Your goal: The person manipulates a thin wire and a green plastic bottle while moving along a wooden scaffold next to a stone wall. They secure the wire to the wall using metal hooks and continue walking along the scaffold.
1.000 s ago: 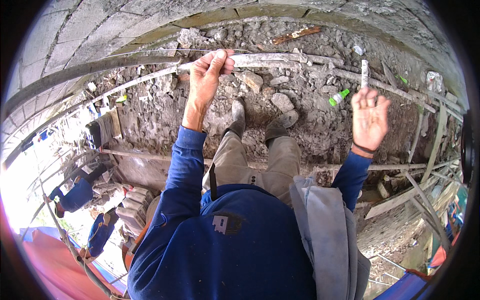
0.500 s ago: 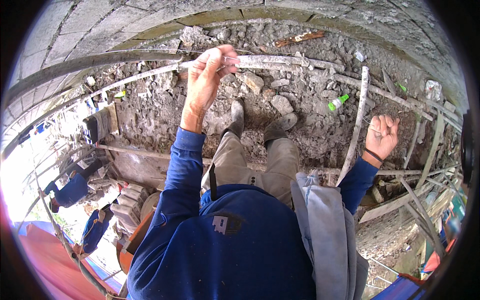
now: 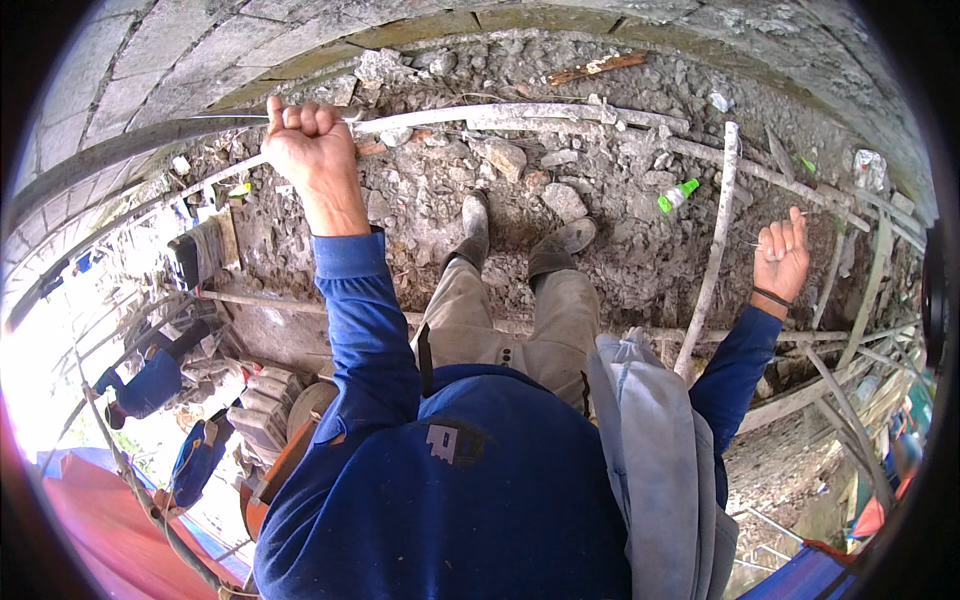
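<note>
My left hand (image 3: 312, 155) is closed, one finger raised, over the left part of a pale wooden pole (image 3: 540, 112). A thin pale strand (image 3: 230, 116), string or wire, runs leftward from it along a darker pole. My right hand (image 3: 781, 252) is raised on the far right with the fingers curled and one finger pointing up. Short bits of a thin strand show beside its fingers, and a dark band is around the wrist. Whether one strand joins both hands I cannot tell. An upright pale stick (image 3: 716, 235) stands left of my right hand.
Rubble and stones (image 3: 565, 202) cover the ground around my boots (image 3: 563, 240). A green bottle (image 3: 678, 196) lies ahead right. Grey block wall (image 3: 190, 50) curves along the far side. Crossed poles (image 3: 850, 430) are at right; dark blue cloth (image 3: 150, 384) hangs at left.
My left hand has swung left from above the pole's middle and turned. My right hand has shifted slightly right, and one of its fingers now points up.
</note>
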### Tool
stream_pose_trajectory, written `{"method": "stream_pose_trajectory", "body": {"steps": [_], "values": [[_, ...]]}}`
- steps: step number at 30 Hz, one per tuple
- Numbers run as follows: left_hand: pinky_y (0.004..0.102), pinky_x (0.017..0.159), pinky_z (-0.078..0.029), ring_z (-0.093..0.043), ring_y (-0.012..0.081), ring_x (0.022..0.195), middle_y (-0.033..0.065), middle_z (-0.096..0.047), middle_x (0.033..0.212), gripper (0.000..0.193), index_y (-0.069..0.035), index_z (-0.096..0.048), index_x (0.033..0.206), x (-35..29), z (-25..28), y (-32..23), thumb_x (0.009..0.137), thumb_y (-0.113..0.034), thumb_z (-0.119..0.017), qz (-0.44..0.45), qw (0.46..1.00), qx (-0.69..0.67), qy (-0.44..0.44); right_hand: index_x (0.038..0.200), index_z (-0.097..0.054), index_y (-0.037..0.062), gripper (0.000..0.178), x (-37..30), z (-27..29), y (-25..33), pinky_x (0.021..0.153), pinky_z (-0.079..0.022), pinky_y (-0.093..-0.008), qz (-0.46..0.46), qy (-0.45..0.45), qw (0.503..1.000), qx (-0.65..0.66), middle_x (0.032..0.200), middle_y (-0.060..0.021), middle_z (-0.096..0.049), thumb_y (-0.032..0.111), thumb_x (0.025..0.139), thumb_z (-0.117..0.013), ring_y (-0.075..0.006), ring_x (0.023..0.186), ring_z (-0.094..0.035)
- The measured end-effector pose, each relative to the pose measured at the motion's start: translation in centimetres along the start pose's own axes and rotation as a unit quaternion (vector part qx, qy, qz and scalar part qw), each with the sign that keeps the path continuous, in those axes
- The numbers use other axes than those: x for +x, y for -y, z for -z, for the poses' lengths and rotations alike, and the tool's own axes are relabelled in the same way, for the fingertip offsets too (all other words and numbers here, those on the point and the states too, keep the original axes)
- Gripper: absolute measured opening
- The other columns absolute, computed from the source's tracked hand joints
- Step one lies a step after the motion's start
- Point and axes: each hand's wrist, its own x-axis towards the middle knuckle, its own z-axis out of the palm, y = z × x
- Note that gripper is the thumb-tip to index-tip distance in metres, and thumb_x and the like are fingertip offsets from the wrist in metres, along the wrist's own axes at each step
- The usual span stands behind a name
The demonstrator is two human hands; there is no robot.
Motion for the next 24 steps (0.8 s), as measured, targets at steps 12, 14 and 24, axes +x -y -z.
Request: {"method": "stream_pose_trajectory", "body": {"steps": [12, 14, 24], "values": [[0.0263, 0.044, -0.024, -0.028, 0.0071, 0.048, -0.0046, -0.033, 0.060, 0.024, -0.001, -0.067, 0.115, 4.3, -0.6, 1.4, 0.102, -0.008, -0.047, -0.201, 0.934, 0.295, 0.002, 0.122, -0.055, -0.0050, 0.030, -2.0, 1.8, -0.9, 0.047, -0.033, -0.0247, -0.010, -0.057, 0.994, -0.094, 0.062, 0.0050, -0.033, 0.022, 0.110, -0.055, -0.0061, 0.050, -0.033], [0.0257, 0.042, -0.024, -0.028, 0.0066, 0.047, -0.0048, -0.033, 0.060, 0.024, 0.000, -0.067, 0.114, 4.7, -0.5, 1.5, 0.102, -0.006, -0.047, -0.207, 0.926, 0.315, 0.012, 0.121, -0.056, -0.0051, 0.029, -2.1, 2.1, -1.2, 0.047, -0.033, -0.0245, -0.007, -0.084, 0.991, -0.100, 0.062, 0.0051, -0.032, 0.022, 0.110, -0.055, -0.0061, 0.050, -0.033], [0.0265, 0.037, -0.031, -0.036, 0.0088, 0.042, -0.0018, -0.043, 0.058, 0.023, 0.002, -0.067, 0.112, 7.0, 0.4, -0.1, 0.098, -0.004, -0.050, -0.214, 0.897, 0.385, 0.029, 0.107, -0.062, -0.0045, 0.020, -2.0, 5.6, -2.2, 0.058, -0.046, -0.0266, 0.062, 0.001, 0.951, -0.304, 0.078, -0.0006, -0.056, 0.015, 0.104, -0.060, -0.0107, 0.064, -0.052]]}}
